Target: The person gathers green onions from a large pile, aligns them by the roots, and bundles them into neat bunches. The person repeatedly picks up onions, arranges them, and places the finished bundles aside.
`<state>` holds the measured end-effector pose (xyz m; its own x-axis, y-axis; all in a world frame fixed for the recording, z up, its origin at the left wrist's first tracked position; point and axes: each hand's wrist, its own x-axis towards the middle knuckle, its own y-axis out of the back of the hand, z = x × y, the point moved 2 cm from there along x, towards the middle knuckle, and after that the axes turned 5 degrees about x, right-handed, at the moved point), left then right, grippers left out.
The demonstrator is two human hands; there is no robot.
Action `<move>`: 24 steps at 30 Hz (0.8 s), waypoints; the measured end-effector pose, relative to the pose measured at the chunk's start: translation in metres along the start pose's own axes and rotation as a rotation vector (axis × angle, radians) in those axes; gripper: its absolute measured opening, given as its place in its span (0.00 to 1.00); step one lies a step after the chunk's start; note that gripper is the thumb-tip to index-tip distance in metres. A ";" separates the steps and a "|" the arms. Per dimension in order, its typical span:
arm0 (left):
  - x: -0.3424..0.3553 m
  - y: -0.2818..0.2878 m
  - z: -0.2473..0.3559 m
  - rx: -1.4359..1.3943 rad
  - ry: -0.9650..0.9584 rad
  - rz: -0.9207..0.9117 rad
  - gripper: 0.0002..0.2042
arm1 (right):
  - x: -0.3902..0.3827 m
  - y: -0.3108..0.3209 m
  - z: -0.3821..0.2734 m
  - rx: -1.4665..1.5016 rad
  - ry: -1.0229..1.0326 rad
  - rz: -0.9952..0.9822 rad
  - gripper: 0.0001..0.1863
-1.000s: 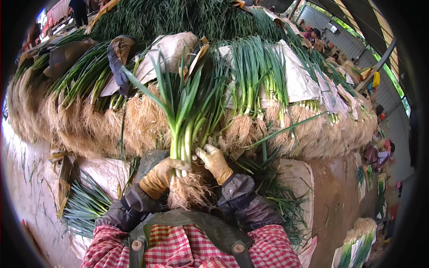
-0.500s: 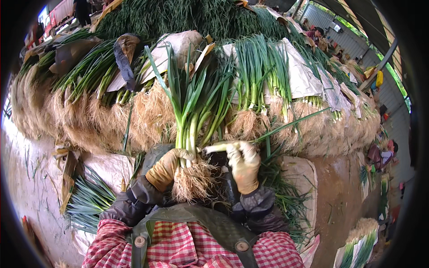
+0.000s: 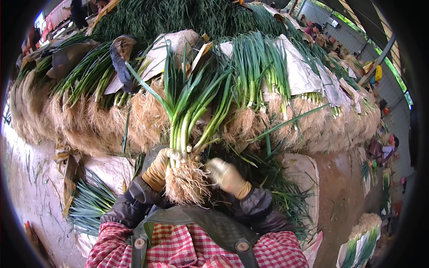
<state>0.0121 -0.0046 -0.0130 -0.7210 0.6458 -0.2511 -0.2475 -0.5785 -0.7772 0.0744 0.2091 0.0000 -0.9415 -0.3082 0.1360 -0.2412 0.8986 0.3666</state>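
Observation:
In front of me my left hand (image 3: 159, 169), in a tan glove, is wrapped round the lower stalks of a bunch of green onions (image 3: 182, 131). The bunch stands upright, its leaves fanning up and away, with pale bushy roots (image 3: 187, 182) hanging below the glove. Just right of those roots is my right hand (image 3: 229, 177), gloved as well and smeared by motion. Whether its fingers hold anything does not show. A few thinner stalks (image 3: 212, 126) lean to the right beside the bunch.
Ahead, a long heap of green onions (image 3: 250, 67) lies roots toward me, partly under pale sheets (image 3: 297, 73). More onions (image 3: 91, 198) lie at my left, and loose leaves (image 3: 286, 196) at my right. A rooted bundle (image 3: 362, 241) is at the lower right. Other people are in the background.
My right hand has moved down and left, toward the roots; the white stalk it held is no longer seen in it. The bunch in my left hand has shifted slightly left.

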 end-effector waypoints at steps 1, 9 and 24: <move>0.002 0.000 -0.003 -0.107 0.033 -0.029 0.20 | 0.008 0.015 0.004 0.191 -0.084 0.086 0.18; -0.005 -0.011 -0.002 0.403 0.046 -0.005 0.20 | 0.063 -0.011 0.044 0.105 -0.056 0.290 0.09; 0.006 -0.005 -0.009 0.515 -0.006 0.092 0.10 | 0.033 0.059 -0.026 0.281 0.273 0.681 0.12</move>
<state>0.0147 0.0069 -0.0159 -0.7581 0.5786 -0.3007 -0.4681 -0.8039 -0.3668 0.0356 0.2442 0.0502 -0.8213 0.3058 0.4816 0.2837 0.9513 -0.1202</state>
